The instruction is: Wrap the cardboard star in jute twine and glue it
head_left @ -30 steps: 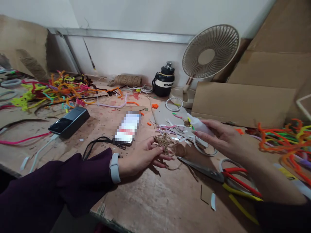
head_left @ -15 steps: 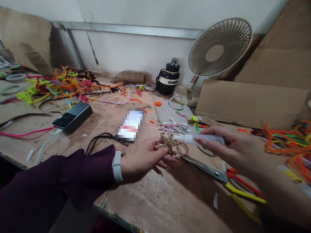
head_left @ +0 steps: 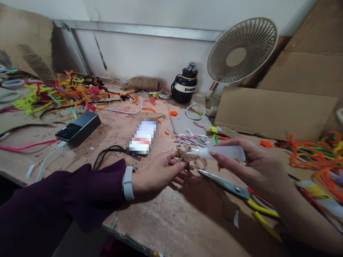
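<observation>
Pinched in my left hand (head_left: 163,170) is a tangle of looped brown twine (head_left: 184,157), held just above the tabletop. My right hand (head_left: 248,160) is wrapped round a translucent white squeeze bottle (head_left: 227,152), likely glue, lying nearly level. Its narrow nozzle points left and meets the twine loops; whether any liquid comes out is too small to tell. Beneath my right hand lie scissors (head_left: 237,189) with red and yellow handles, their tips close to the twine. My right forearm hides part of the handles.
A phone (head_left: 143,137) and a power bank (head_left: 79,128) lie on the left. Colourful pipe cleaners (head_left: 72,92) are heaped behind them. At the back stand a twine roll (head_left: 144,83), a black bottle (head_left: 184,85) and a fan (head_left: 241,50). Cardboard (head_left: 262,110) leans on the right.
The bottle and my right hand have shifted slightly left, so the nozzle reaches further into the twine. My left hand keeps its hold on the twine.
</observation>
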Demonstrator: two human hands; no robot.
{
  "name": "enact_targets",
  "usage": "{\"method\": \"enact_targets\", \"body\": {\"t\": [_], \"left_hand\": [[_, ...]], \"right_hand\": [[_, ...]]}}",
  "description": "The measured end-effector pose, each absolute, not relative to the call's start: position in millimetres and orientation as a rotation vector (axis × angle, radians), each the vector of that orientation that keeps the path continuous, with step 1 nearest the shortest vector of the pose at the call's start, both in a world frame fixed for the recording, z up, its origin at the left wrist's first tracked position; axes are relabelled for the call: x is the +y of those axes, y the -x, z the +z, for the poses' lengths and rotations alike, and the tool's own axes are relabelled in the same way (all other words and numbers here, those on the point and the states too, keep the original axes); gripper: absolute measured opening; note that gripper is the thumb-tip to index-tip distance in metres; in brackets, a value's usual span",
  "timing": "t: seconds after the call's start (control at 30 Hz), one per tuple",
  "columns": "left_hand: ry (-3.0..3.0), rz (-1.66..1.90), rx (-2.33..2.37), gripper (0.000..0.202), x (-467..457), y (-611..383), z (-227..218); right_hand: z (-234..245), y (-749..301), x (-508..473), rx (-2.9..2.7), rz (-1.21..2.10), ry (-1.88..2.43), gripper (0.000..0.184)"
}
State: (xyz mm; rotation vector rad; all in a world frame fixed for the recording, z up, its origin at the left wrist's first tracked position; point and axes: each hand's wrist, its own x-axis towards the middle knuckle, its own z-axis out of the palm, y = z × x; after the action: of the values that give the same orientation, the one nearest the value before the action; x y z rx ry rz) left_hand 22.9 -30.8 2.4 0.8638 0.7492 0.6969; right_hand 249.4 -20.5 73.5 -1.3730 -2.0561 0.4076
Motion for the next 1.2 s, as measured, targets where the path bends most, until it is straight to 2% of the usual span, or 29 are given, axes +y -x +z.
{"method": "enact_targets", "body": {"t": [0.13,0.6,1.2], "left_hand": [[-0.885,0.720,0.738,0.042,-31,-24,3],[-0.921,0.731,0.722,0.050,-32,-24,-2],[-0.957,0.778,0.713,0.040,-33,-25,-3]], "right_hand": [[74,-242,-24,-2.035,0.425,1.372,0.041],[69,-241,-21,-2.074,0.400,1.339,0.031],[73,-235,-22,-2.079,0.341,1.368,0.028]]}}
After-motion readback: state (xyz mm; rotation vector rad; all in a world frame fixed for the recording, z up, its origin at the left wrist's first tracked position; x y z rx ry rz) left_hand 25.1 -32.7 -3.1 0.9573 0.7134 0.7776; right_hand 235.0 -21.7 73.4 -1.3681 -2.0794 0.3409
